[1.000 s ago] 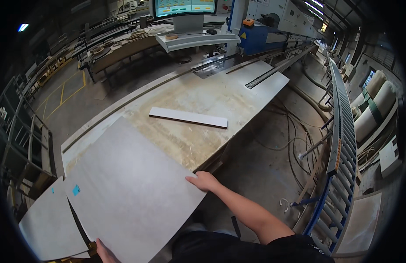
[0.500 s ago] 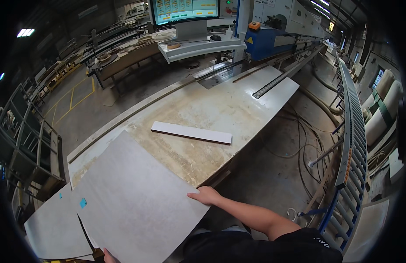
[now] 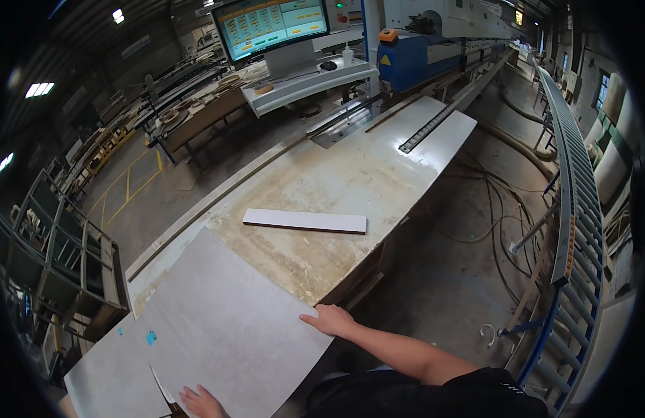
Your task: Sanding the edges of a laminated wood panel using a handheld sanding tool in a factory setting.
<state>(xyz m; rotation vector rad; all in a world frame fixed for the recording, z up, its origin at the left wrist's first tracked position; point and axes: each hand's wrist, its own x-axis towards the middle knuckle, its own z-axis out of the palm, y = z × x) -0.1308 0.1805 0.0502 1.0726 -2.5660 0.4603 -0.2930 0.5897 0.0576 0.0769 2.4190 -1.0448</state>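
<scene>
A large light grey panel (image 3: pixel 239 327) lies over the near left end of the worktable (image 3: pixel 336 258), with a small blue sticker (image 3: pixel 151 338) near its left edge. My right hand (image 3: pixel 328 320) grips the panel's right edge near the corner, thumb on top and the other fingers partly hidden. My left hand (image 3: pixel 201 402) rests on the panel near its lower left edge, fingers spread. Beneath and to the left shows a second grey panel (image 3: pixel 120 376) with a smaller blue sticker. Farther up the table lies a narrow white strip of board (image 3: pixel 305 221) with dark edges.
Beyond the table stand a monitor (image 3: pixel 274 31) on a white shelf (image 3: pixel 315 87) and a blue machine housing (image 3: pixel 406 66). To the right runs a roller conveyor (image 3: pixel 570 209); hoses and cables (image 3: pixel 500 230) lie on the floor before it. A metal rack (image 3: pixel 61 244) stands left.
My left hand has come from the panel's lower edge up onto its surface, with fingers spread. My right hand keeps its grip. The view has shifted slightly; the white strip stays on the table.
</scene>
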